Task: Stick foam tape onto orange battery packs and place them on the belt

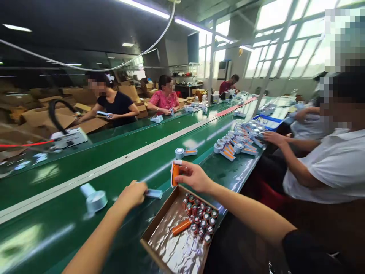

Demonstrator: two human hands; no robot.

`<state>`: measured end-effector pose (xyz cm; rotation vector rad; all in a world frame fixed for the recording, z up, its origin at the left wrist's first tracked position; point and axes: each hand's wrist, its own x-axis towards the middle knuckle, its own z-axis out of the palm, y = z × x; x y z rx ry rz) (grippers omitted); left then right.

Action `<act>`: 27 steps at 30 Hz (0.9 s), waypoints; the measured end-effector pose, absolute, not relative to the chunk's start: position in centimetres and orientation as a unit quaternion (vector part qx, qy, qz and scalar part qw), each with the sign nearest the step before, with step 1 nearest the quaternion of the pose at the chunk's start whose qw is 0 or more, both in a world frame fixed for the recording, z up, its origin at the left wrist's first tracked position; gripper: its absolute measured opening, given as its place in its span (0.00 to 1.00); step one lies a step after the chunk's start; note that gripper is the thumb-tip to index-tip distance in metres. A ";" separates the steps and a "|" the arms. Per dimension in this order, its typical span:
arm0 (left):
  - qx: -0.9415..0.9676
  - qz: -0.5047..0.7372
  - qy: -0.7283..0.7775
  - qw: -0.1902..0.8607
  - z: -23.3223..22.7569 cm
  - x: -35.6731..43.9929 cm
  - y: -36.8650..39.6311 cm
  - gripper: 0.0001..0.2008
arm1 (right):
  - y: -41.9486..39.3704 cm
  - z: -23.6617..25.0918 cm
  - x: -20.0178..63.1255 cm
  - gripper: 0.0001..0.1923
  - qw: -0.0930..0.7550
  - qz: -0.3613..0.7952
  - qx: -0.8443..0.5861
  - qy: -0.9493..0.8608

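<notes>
My left hand (132, 196) is closed over the round end of a light blue handled device (154, 194), whose open handle juts out to the right. Between the thumb and fingers of my right hand (196, 177) is an orange cylindrical battery (176, 174) with a white edge along its side. Below that hand stands a cardboard box (162, 217) lined with shiny plastic. Several batteries stand on end in it, and one orange cell (181, 227) lies on its side. Another light blue device (96, 200) is on the green belt, left of my left hand.
A device with an orange strip (189, 152) rests on the green conveyor belt (159, 167) beyond my right hand. Many similar devices (228, 148) are piled near a blue tray (268, 121). A co-worker in white (325, 160) sits to my right; others work across the belt.
</notes>
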<state>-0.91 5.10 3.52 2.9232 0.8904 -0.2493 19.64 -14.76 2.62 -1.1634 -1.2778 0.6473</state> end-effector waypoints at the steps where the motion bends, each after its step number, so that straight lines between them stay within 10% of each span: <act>1: 0.951 -0.095 0.289 0.059 3.7 -0.9 5.4 0.07 | -13.4 2.4 19.5 0.31 0.568 0.269 -0.524 -0.575; 15: 0.924 -0.049 0.362 0.116 1.8 -1.1 5.8 0.14 | -6.3 0.1 18.0 0.12 0.267 0.152 -0.589 -0.747; 27: 0.925 -0.064 0.362 0.095 1.8 1.2 5.5 0.14 | -7.8 1.0 18.0 0.12 0.177 0.092 -0.627 -0.753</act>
